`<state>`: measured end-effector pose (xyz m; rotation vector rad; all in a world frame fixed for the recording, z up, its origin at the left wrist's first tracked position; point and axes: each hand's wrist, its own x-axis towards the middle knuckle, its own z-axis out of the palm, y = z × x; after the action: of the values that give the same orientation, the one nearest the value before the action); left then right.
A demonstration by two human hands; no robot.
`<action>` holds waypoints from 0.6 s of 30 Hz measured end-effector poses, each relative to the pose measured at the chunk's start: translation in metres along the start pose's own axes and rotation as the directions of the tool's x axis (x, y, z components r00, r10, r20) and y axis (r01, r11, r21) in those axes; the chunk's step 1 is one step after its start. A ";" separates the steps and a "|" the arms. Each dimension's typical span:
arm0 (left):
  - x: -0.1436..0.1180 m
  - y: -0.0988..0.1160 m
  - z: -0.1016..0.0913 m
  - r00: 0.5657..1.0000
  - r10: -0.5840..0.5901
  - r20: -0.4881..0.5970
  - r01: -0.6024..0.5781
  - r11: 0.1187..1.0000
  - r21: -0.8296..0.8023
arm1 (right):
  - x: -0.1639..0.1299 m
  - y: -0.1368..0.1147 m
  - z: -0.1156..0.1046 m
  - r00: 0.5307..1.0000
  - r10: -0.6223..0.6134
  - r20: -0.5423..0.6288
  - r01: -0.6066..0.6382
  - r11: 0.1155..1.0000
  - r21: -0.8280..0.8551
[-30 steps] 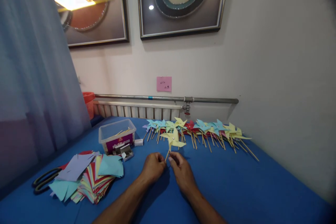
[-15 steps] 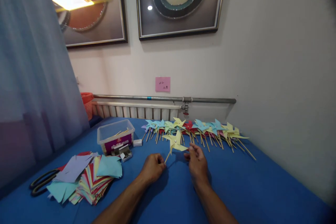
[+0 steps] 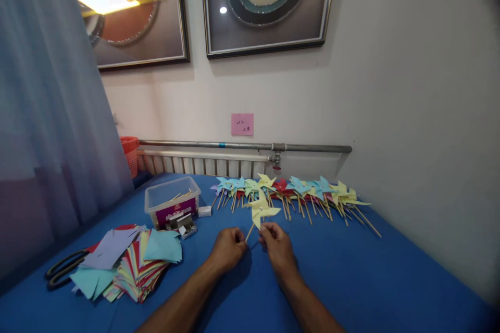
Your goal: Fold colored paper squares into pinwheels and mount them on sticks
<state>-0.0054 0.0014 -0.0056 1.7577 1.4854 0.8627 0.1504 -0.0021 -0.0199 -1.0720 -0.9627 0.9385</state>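
Paper stack [image 3: 128, 265] left; pinwheel row [image 3: 297, 192] behind

Both forearms reach fwd; left hand [image 3: 227, 247] fisted, right hand [image 3: 276, 245] pinching, fingertips nearly meeting.

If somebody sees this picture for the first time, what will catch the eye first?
Probably the yellow pinwheel at the centre: the left hand pinches its stick and the right hand touches its lower edge. Behind it, a row of pinwheels lies along the wall side of the blue table. A paper stack lies at the left.
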 end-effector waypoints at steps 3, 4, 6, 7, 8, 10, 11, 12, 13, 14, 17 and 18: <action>-0.001 0.000 0.001 1.000 0.004 0.005 -0.004 1.000 -0.005 | -0.006 0.003 0.005 0.994 -0.019 0.105 0.028 0.995 -0.091; -0.001 0.000 0.002 1.000 0.008 0.001 -0.008 1.000 -0.008 | -0.007 0.003 0.006 0.991 -0.016 0.134 0.031 0.994 -0.107; 0.000 0.001 0.002 1.000 0.008 -0.013 -0.008 1.000 -0.013 | -0.007 0.003 0.007 0.991 -0.004 0.135 0.018 0.994 -0.107; 0.000 0.001 0.001 1.000 0.003 -0.017 -0.003 1.000 -0.012 | -0.005 0.002 0.006 0.995 0.004 0.100 0.005 0.996 -0.091; 0.000 0.001 0.000 1.000 -0.003 -0.017 0.003 1.000 -0.008 | -0.003 0.001 0.004 0.999 0.011 0.045 -0.008 0.998 -0.065; 0.000 0.001 -0.002 1.000 -0.003 -0.008 0.003 1.000 0.006 | 0.005 -0.002 -0.002 0.995 0.036 -0.090 -0.035 0.999 0.013; -0.001 0.001 -0.003 1.000 0.006 -0.006 -0.006 1.000 0.021 | 0.009 -0.004 -0.007 0.986 0.049 -0.161 -0.040 0.997 0.062; -0.001 0.002 -0.004 1.000 0.018 -0.004 -0.017 0.999 0.041 | 0.014 -0.005 -0.011 0.973 0.073 -0.218 -0.047 0.992 0.121; -0.002 0.002 -0.005 1.000 0.029 -0.003 -0.028 0.998 0.062 | 0.018 -0.006 -0.016 0.963 0.094 -0.253 -0.049 0.983 0.176; -0.003 0.002 -0.005 0.999 0.035 -0.001 -0.035 0.996 0.082 | 0.021 -0.007 -0.020 0.953 0.111 -0.282 -0.050 0.975 0.215; -0.004 0.003 -0.004 1.000 0.023 0.015 -0.025 0.993 0.113 | 0.027 -0.008 -0.029 0.942 0.133 -0.309 -0.050 0.964 0.261; -0.005 0.003 -0.004 1.000 0.016 0.020 -0.018 0.993 0.113 | 0.028 -0.008 -0.030 0.943 0.133 -0.304 -0.051 0.964 0.261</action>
<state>-0.0078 -0.0034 -0.0010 1.8577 1.5351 0.7812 0.1878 0.0145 -0.0137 -1.0205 -0.5145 0.9018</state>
